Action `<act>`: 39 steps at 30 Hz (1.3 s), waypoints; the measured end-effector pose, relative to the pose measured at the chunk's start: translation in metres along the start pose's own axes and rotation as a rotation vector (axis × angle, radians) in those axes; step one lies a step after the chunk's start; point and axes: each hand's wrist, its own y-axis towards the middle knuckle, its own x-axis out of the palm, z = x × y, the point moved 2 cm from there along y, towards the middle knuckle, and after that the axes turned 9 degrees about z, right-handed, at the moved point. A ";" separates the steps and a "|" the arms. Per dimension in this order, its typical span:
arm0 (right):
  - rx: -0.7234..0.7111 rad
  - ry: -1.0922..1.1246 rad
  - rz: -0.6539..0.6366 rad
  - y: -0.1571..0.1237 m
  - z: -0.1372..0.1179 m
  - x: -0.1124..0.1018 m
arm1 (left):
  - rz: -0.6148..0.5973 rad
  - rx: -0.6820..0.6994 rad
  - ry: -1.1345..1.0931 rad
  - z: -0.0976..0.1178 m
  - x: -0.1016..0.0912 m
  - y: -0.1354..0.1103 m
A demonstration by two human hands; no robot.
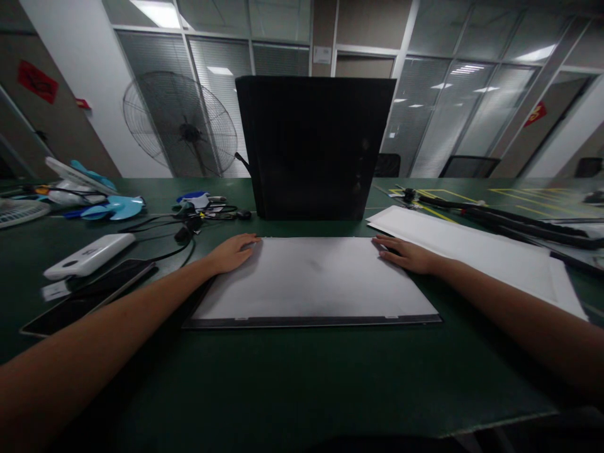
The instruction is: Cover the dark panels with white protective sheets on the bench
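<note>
"White panel (311, 277): where is it, measured from the hands?"

"Between them and toward the wearer. It lies flat on the green table (311, 390), long axis running side to side, roughly parallel with the table's far edge. Its dark strip (311, 321) lies along the long side facing the wearer."

"Which hand is nearer?"

"Neither; both are at it. The left hand (233, 253) is at the panel's far left corner, the right hand (408, 253) at its far right corner. Both forearms reach in from the table's near edge."

"Are they gripping?"

"Fingers look stretched out and low, pointing inward. Whether they pinch the edge or merely rest there, I cannot tell."

"Now count."

"Two hands, one panel. One upright black box (316, 145) just beyond the panel's far side. Toward the table's left edge, one white device (89, 256) and one phone-like slab (94, 302) just beside it; farther back, blue blades (123, 207), number unclear."

"And rightward?"

"White sheets (472, 248), overlapping, at least two layers, partly behind the right forearm. Past them, toward the far right corner, a black cable bundle (509, 220); I can't count its strands. Beyond the table's far edge, one large fan (190, 132)."
</note>
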 end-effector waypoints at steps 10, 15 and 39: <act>0.028 -0.007 -0.016 0.001 0.002 0.000 | 0.007 0.000 -0.002 0.002 0.002 0.002; 0.018 0.000 -0.007 0.002 0.006 0.002 | 0.006 -0.009 -0.007 0.005 0.003 0.004; 0.416 -0.456 0.088 0.005 0.087 0.006 | 0.000 0.006 -0.024 -0.010 0.029 0.019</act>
